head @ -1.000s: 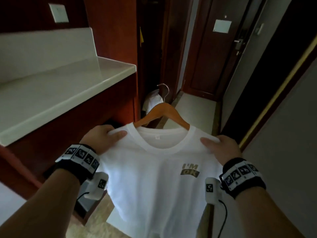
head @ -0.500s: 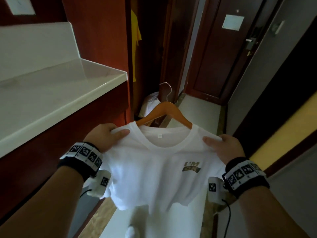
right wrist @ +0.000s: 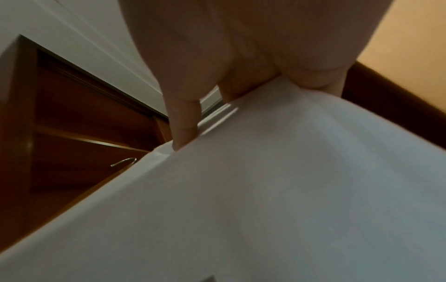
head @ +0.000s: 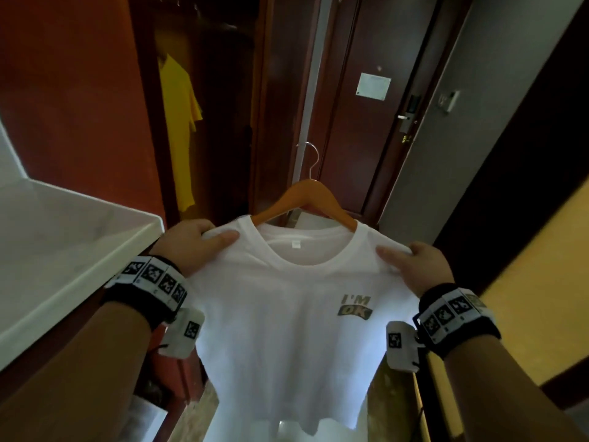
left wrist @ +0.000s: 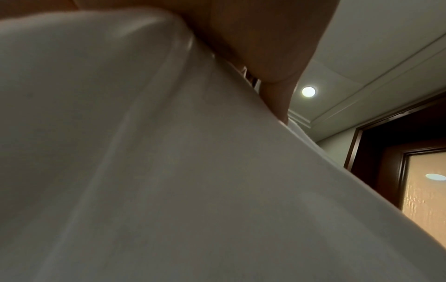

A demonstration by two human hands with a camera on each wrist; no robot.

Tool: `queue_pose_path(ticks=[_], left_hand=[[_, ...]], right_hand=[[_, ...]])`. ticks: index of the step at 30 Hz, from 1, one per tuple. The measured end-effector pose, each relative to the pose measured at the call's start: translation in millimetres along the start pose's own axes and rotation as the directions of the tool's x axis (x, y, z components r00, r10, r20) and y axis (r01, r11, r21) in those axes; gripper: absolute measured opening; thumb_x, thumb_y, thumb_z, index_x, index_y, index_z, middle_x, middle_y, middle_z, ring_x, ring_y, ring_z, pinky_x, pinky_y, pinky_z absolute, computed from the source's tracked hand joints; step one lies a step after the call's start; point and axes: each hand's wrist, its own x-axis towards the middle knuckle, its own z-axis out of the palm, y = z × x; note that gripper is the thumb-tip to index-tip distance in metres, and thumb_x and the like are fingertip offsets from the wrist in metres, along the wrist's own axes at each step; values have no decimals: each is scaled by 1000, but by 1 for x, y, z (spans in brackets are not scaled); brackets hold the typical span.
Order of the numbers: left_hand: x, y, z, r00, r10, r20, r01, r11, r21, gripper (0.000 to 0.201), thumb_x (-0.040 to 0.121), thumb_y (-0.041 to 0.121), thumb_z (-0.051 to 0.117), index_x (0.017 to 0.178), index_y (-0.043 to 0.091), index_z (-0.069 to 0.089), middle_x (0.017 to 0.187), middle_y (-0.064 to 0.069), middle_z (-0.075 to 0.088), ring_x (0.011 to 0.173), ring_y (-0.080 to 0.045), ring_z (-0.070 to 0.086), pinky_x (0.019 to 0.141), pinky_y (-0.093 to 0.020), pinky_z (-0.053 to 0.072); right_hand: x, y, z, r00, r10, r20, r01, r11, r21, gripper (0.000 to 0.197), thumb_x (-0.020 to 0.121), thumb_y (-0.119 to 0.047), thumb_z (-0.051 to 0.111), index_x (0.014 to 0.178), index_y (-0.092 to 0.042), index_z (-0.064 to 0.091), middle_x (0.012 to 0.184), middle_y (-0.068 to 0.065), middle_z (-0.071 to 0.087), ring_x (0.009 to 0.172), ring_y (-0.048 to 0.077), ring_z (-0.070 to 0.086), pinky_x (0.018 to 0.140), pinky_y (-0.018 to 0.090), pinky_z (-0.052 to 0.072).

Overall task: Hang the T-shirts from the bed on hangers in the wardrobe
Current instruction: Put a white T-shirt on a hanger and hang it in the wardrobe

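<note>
The left hand (head: 191, 244) and right hand (head: 414, 266) each pinch 1 shoulder of the white cotton T-shirt (head: 287, 330) on its wooden hanger (head: 306, 196), held up before the open dark-wood wardrobe (head: 207, 90).
</note>
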Motion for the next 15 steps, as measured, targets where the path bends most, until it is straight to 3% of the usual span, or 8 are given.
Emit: queue_pose_path(ticks=[6,10,13,15], left_hand=[[98,5,32,1000,-31,6,31,999,19,46,88,69,62,83,23,68,82,2,68,77,-17,64,70,-36,50],[169,5,51,993,-111,-50,112,993,29,47,88,70,61,89,24,68,86,2,68,82,-19,64,78,-40,53],[222,15,53,982,-169,-81,171,985,20,46,89,68,61,87,23,67,87,2,68,84,-21,64,71,-36,48],[252,20,51,971,-216,-105,218,976,10,49,89,68,61,91,20,66,92,3,67,88,-23,63,73,-35,45]], right_hand=[[105,9,38,999,13,38,-15,998,56,31,87,-37,79,87,-9,66,75,2,64,68,15,59,54,26,38],[200,3,68,995,-39,90,29,993,111,27,86,-35,80,89,-11,68,79,2,66,69,15,60,54,26,38],[278,-13,89,987,-84,137,69,991,115,27,84,-36,81,89,-12,70,78,3,69,72,19,65,56,27,42],[327,-27,103,977,-125,173,107,988,108,28,83,-37,82,85,-11,70,75,5,69,72,24,66,58,29,44]])
